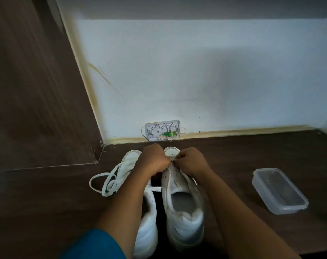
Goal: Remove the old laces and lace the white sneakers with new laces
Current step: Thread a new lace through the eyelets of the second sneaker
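Note:
Two white sneakers stand side by side on the dark wooden surface, heels toward me. The left sneaker (147, 217) has a loose white lace (110, 182) spilling in loops to its left. The right sneaker (183, 208) shows an open collar. My left hand (153, 161) and my right hand (190, 161) meet over the front of the right sneaker, fingers closed and pinching a lace end (173, 159) at the eyelets. The eyelet area is mostly hidden under my hands.
A clear plastic container (278, 189) without a lid lies to the right. An open white wall box (162, 130) with green parts sits at the wall's base behind the shoes. A wooden panel (37, 90) rises on the left.

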`<state>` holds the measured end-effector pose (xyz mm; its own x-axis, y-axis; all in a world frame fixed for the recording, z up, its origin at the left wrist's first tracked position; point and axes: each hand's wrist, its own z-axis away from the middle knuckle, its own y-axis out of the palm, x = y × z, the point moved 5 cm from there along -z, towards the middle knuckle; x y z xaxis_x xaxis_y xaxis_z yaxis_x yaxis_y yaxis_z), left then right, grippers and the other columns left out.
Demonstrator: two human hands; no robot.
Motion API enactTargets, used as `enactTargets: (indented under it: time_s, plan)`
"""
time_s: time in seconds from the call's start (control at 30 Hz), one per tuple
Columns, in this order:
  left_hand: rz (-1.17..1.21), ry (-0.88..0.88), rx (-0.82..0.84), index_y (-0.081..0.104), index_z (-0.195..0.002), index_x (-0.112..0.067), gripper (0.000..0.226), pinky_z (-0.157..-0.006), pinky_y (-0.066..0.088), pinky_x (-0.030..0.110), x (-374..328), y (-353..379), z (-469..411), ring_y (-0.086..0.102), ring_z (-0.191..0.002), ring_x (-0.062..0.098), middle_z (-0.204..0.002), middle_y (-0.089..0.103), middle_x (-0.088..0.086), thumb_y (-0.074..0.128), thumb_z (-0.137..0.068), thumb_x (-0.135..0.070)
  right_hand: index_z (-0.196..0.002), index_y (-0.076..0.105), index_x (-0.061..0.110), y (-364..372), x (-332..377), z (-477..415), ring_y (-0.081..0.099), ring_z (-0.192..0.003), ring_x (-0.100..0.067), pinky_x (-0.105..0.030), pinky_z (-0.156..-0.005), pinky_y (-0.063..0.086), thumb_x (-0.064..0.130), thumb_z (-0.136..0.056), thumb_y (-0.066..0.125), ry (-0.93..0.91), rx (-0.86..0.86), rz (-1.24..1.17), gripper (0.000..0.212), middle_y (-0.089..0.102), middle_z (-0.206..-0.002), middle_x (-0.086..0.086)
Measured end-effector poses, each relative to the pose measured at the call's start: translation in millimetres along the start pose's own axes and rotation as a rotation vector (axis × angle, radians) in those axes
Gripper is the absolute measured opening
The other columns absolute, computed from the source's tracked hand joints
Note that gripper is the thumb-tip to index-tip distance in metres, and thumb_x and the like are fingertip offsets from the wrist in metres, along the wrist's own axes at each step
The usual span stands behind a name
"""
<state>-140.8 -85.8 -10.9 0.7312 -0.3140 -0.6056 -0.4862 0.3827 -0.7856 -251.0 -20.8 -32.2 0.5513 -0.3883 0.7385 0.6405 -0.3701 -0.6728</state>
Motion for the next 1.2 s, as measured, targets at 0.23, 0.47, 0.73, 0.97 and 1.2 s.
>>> enactTargets:
  time_s: [0.23, 0.47, 0.73, 0.97, 1.2]
  plan:
    - [0.151, -0.032, 0.000, 0.065, -0.068, -0.002, 0.009, -0.051, 0.035, 0.026, 11, 2, -5, 0.038, -0.054, 0.022, -0.058, 0.043, 0.011, 0.058, -0.074, 0.001, -0.086, 0.074, 0.005, 1, 4, -1, 0.061, -0.084, -0.017, -0.018, -0.064, 0.036, 0.011, -0.085, 0.060, -0.048, 0.000, 0.119, 0.015, 0.072, -0.095, -0.011]
    - [0.225, -0.030, -0.021, 0.069, -0.080, 0.008, 0.014, -0.046, 0.025, 0.020, 12, 2, -4, 0.028, -0.043, 0.019, -0.055, 0.041, 0.011, 0.061, -0.070, 0.002, -0.093, 0.074, 0.003, -5, 9, 3, 0.062, -0.100, -0.023, -0.018, -0.069, 0.035, 0.010, -0.085, 0.060, -0.145, 0.055, 0.211, 0.017, 0.069, -0.103, -0.012]
    - [0.183, -0.017, -0.012, 0.070, -0.076, 0.005, 0.012, -0.047, 0.026, 0.022, 10, 1, -2, 0.028, -0.042, 0.020, -0.052, 0.039, 0.008, 0.061, -0.069, -0.001, -0.089, 0.073, 0.001, -2, 11, 4, 0.063, -0.096, -0.026, -0.020, -0.065, 0.033, 0.010, -0.084, 0.059, -0.179, 0.059, 0.259, 0.018, 0.069, -0.097, -0.015]
    - [0.189, -0.053, 0.015, 0.069, -0.080, 0.005, 0.019, -0.050, 0.039, 0.024, 9, 0, 1, 0.042, -0.052, 0.022, -0.050, 0.041, 0.004, 0.065, -0.067, -0.008, -0.078, 0.069, -0.005, 1, 5, -2, 0.060, -0.081, -0.027, -0.023, -0.064, 0.037, 0.006, -0.080, 0.054, -0.098, 0.017, 0.258, 0.018, 0.062, -0.077, -0.014]
    - [0.177, -0.035, 0.005, 0.069, -0.082, 0.006, 0.021, -0.050, 0.039, 0.023, 8, -1, 1, 0.043, -0.052, 0.023, -0.049, 0.041, 0.004, 0.065, -0.068, -0.009, -0.100, 0.069, -0.001, 7, -1, -5, 0.063, -0.092, -0.026, -0.023, -0.059, 0.041, 0.010, -0.087, 0.053, -0.039, 0.069, 0.243, 0.024, 0.068, -0.102, -0.015]
